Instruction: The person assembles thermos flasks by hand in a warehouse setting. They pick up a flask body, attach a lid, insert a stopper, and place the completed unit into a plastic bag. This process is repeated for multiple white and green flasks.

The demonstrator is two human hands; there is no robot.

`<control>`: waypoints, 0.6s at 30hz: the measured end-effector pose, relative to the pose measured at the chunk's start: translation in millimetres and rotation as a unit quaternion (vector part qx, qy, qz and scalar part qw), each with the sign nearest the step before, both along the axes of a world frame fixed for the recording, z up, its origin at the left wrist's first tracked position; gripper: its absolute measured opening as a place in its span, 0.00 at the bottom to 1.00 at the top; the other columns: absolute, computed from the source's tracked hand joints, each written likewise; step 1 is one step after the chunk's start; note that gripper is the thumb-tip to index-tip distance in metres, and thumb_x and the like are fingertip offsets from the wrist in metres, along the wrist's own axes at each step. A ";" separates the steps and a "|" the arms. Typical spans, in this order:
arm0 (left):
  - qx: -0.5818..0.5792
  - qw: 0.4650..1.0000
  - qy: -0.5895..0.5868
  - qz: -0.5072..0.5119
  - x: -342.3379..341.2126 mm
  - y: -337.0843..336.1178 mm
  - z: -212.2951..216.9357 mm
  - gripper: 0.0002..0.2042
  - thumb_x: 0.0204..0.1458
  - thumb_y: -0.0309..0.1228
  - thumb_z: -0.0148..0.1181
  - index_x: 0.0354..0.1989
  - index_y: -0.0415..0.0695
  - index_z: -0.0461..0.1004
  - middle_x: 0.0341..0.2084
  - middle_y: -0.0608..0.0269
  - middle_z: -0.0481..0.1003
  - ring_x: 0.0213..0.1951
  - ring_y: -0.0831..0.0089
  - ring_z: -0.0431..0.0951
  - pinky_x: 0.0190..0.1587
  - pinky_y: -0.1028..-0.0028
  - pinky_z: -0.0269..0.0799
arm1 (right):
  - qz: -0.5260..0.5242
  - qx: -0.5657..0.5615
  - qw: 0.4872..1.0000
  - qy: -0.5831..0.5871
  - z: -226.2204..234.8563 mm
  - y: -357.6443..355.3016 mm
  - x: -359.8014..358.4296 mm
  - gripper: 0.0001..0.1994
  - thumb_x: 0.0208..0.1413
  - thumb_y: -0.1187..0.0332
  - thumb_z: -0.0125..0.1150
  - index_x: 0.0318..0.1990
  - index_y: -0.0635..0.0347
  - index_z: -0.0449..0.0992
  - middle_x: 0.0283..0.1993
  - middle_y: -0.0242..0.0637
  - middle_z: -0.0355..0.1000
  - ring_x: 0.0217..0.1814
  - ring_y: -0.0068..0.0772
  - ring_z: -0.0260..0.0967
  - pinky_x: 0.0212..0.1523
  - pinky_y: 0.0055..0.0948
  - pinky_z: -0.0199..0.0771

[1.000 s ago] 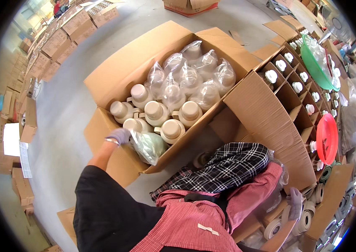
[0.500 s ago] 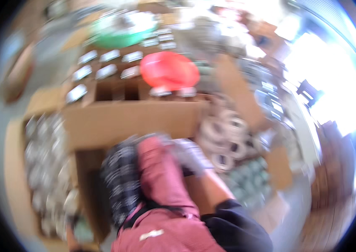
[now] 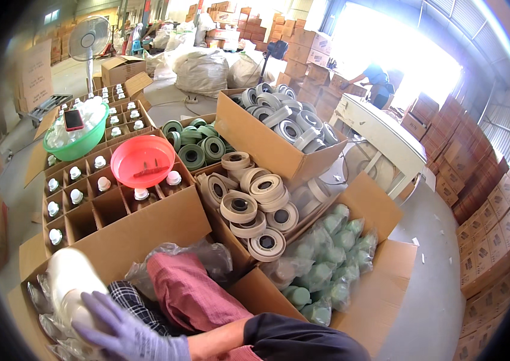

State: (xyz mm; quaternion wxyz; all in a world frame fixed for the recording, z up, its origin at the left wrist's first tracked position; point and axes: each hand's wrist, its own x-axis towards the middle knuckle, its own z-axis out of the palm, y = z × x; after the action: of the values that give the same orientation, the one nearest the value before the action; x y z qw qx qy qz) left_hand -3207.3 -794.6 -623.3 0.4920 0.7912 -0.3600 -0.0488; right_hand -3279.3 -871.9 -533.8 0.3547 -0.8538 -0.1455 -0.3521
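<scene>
My right hand [image 3: 124,330], in a pale purple-grey glove, reaches across my lap to the lower left. Its fingers lie around the narrower near end of a white bottle-shaped thing [image 3: 69,274], slightly blurred, whose wider end points away from me. Beneath and beside it, clear plastic-wrapped pieces [image 3: 41,298] fill a carton at my left. My left hand does not show. My knees, in pink cloth [image 3: 189,289] and dark checked cloth [image 3: 137,304], rest inside an open carton [image 3: 128,240], with clear plastic bags [image 3: 213,259] beyond them.
A divided carton ahead holds several white-capped bottles [image 3: 76,196]. On it sit a red basin [image 3: 128,159] with small red pieces and a green basin [image 3: 80,146] with a phone. Cartons of beige rings [image 3: 252,198], grey rings [image 3: 291,129] and bagged green pieces [image 3: 327,265] stand right. A person [image 3: 376,84] works far back.
My view has swung and steadied. My right hand has moved from beyond my knees to the lower left, onto the white bottle-shaped thing. The left hand has left the view.
</scene>
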 end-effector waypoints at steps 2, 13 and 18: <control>-0.005 0.999 -0.027 -0.033 -25.1 -22.5 -3.4 0.15 0.56 0.30 0.54 0.51 0.41 0.73 0.45 0.59 0.77 0.47 0.65 0.78 0.50 0.67 0.73 | -0.102 -0.106 0.987 -0.067 -0.6 -35.6 8.3 0.33 0.42 0.65 0.63 0.62 0.47 0.66 0.63 0.60 0.56 0.60 0.63 0.61 0.50 0.44 0.75; 0.003 0.997 0.075 -0.016 -57.5 -10.5 -50.5 0.14 0.55 0.28 0.56 0.50 0.40 0.74 0.42 0.59 0.77 0.45 0.66 0.79 0.46 0.70 0.74 | 0.322 -0.646 0.685 -0.097 -54.6 -141.7 -39.4 0.15 0.55 0.57 0.53 0.50 0.44 0.69 0.59 0.41 0.59 0.62 0.61 0.57 0.50 0.65 0.69; -0.226 0.918 0.261 0.194 20.4 37.2 -19.2 0.15 0.62 0.29 0.51 0.55 0.36 0.71 0.52 0.60 0.73 0.54 0.71 0.71 0.57 0.71 0.67 | 0.310 -0.691 0.627 -0.184 -59.2 -167.4 -34.8 0.14 0.55 0.57 0.53 0.47 0.50 0.68 0.55 0.40 0.61 0.63 0.59 0.57 0.58 0.72 0.61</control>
State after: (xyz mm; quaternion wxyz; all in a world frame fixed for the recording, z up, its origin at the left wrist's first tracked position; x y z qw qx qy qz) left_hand -3187.0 -757.4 -642.5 0.7339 0.6725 -0.0600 -0.0746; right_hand -3314.1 -1039.3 -593.0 -0.2848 -0.6701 -0.6647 -0.1675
